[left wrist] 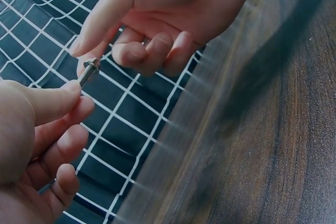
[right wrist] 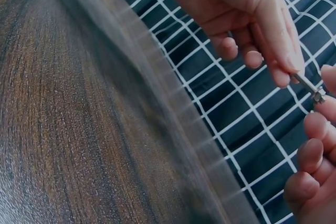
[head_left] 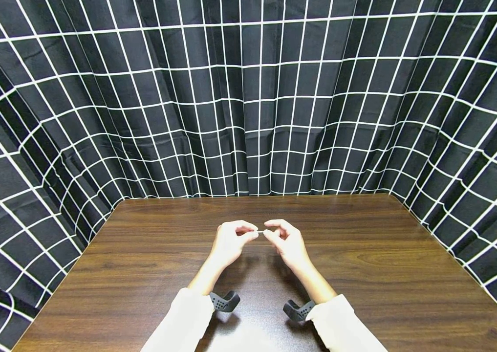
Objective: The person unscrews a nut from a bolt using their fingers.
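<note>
In the head view we find the bolt (head_left: 261,231) at six o'clock, pinched by the left hand (head_left: 229,239) at its nine. The right hand (head_left: 290,243) is at its three, loose, thumb and forefinger parted beside the thick end (whether they touch, we cannot tell). The table (head_left: 156,259) lies beneath, the curtain (head_left: 257,112) at twelve.

At left of bolt (left wrist: 88,73), left hand (head_left: 229,240) | at right, right hand (head_left: 291,245) | beneath bolt, table (head_left: 376,254) | behind bolt, curtain (head_left: 252,115)
</note>
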Action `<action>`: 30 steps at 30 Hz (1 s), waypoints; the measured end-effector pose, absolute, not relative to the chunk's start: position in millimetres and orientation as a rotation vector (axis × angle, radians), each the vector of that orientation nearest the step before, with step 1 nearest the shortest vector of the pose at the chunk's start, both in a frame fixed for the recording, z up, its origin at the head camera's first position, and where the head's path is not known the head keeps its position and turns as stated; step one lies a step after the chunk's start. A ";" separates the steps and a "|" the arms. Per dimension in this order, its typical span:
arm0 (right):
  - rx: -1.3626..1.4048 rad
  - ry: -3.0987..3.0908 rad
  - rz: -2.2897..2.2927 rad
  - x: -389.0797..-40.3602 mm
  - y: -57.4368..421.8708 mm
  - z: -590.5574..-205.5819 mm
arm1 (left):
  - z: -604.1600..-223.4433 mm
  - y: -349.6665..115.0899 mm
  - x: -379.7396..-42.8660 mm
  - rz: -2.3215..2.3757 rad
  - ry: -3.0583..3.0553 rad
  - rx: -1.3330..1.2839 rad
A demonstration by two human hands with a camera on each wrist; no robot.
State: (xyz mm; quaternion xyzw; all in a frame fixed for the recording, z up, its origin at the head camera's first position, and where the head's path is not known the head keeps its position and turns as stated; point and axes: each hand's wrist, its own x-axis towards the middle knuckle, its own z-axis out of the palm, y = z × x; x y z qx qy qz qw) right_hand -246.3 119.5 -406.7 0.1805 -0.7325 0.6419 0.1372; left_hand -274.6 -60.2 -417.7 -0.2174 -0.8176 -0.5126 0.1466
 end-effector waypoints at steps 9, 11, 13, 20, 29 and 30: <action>0.325 -2.266 1.692 -243.3 115.8 -405.6 | -418.3 -58.1 -274.1 -1.478 -2.364 -0.623; 0.322 -2.267 1.683 -243.7 115.7 -406.1 | -417.9 -58.2 -273.7 -1.472 -2.365 -0.623; 0.330 -2.263 1.684 -240.2 114.9 -401.2 | -417.7 -58.2 -273.4 -1.468 -2.361 -0.627; 0.320 -2.274 1.691 -232.8 113.4 -390.9 | -417.4 -58.9 -273.4 -1.470 -2.357 -0.624; 0.374 -2.232 1.741 -234.7 115.1 -394.1 | -418.6 -60.2 -273.8 -1.482 -2.351 -0.627; 0.380 -2.226 1.744 -234.8 115.3 -394.3 | -418.3 -60.3 -273.7 -1.482 -2.353 -0.625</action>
